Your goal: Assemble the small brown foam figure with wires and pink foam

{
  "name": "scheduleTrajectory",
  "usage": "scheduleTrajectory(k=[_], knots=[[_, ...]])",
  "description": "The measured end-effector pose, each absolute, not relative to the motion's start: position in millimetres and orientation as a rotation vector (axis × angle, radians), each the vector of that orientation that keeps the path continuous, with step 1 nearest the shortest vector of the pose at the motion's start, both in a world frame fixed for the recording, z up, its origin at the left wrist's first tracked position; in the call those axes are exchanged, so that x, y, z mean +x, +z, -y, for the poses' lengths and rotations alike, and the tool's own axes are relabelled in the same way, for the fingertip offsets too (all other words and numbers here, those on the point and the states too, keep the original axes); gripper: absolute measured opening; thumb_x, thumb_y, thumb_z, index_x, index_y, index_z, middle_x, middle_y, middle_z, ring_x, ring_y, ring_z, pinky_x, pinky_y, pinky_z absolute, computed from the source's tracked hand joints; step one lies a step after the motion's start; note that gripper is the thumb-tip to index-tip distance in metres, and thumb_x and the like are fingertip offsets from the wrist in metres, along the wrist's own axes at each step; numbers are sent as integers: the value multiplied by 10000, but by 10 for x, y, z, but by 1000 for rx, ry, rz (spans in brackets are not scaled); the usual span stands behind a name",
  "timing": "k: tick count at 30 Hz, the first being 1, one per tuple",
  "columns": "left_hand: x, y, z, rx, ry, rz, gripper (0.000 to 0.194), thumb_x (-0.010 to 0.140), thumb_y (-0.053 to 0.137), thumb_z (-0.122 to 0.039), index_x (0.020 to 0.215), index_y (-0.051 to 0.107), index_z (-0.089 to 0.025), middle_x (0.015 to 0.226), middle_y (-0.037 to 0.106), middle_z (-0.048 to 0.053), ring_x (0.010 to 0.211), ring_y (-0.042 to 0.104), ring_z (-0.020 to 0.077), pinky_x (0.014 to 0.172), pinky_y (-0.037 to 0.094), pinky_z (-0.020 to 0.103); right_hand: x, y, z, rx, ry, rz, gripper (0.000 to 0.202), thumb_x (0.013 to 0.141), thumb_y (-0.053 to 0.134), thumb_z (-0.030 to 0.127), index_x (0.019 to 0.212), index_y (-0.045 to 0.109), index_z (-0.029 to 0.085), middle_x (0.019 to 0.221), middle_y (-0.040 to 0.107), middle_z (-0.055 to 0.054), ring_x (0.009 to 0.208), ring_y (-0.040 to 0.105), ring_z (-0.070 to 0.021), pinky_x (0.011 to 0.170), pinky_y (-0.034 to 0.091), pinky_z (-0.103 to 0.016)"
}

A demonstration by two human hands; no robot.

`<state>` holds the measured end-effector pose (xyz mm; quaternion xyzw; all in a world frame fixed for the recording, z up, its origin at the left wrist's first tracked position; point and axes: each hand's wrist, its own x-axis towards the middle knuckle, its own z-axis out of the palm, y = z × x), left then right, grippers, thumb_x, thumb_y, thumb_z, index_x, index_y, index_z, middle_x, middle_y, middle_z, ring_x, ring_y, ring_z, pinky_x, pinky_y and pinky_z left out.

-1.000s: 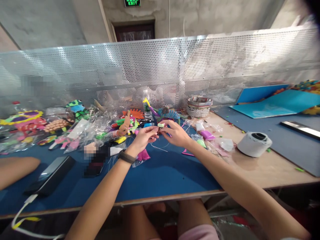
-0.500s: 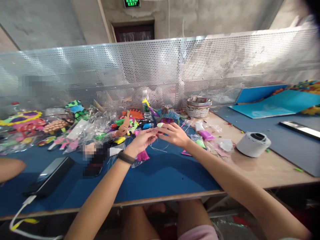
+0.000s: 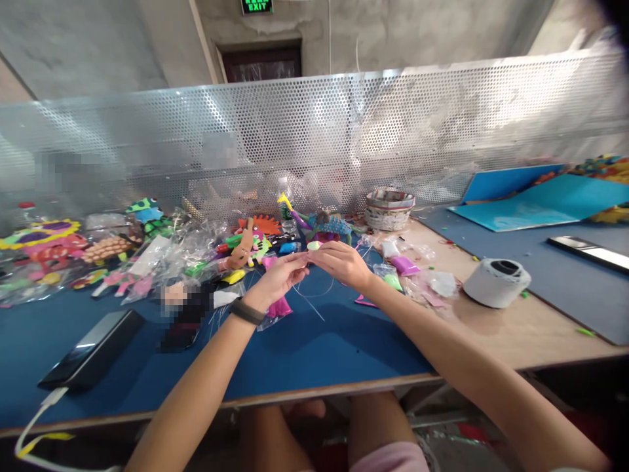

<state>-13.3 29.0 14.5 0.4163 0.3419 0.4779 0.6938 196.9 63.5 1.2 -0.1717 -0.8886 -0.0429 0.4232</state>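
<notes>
both hands meeting over the blue desk [image 3: 314, 347]: left hand [image 3: 279, 278] and right hand [image 3: 339, 262] are pinching a thin thread [image 3: 314, 295] between fingertips.

Both arms are reaching forward from the lower edge of the view, forearms bare and converging toward the middle. The left hand [image 3: 279, 278] is lying palm-up with its fingers [image 3: 297, 261] stretching toward the right hand, a dark band circling its wrist. The right hand [image 3: 339, 263] is turning knuckles-up, its fingers [image 3: 317, 253] curling in and pinching together just where the left fingertips are meeting them. The two hands are touching at the fingertips, held above the desk [image 3: 319, 341].
</notes>
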Motion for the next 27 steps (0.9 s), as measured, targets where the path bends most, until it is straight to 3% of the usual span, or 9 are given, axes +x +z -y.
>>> scheduleTrajectory(k=[6,14,20,27], knots=[[-159,163,-275,964,1043,-718,205,798,762,-130,1002,739,-131,853,712,51,679,669,80,638,553,158,2020,72,-627,-364,-103,2265,296,1027,482,277,1242,685,268,1231,707,-60,1143,641,-239,989,546,-482],[-166,183,-237,1036,1028,-743,212,741,803,-127,947,754,-132,864,726,61,743,663,100,709,514,207,2067,73,-596,-388,-198,2308,309,1037,450,264,1240,682,266,1249,693,-71,1136,633,-235,977,544,-453],[-144,218,-223,1272,1052,-814,288,747,824,-346,910,715,-135,806,673,33,682,607,93,620,453,205,2050,67,-570,-380,-477,2290,259,1029,463,188,1169,681,209,1163,710,-86,1025,632,-206,861,542,-356],[-148,227,-226,1654,1063,-895,389,895,632,-509,780,617,-138,647,555,0,522,475,78,478,325,216,2036,21,-608,-401,-664,2231,203,1003,519,164,1161,647,182,1105,710,-80,951,612,-191,790,525,-307]])
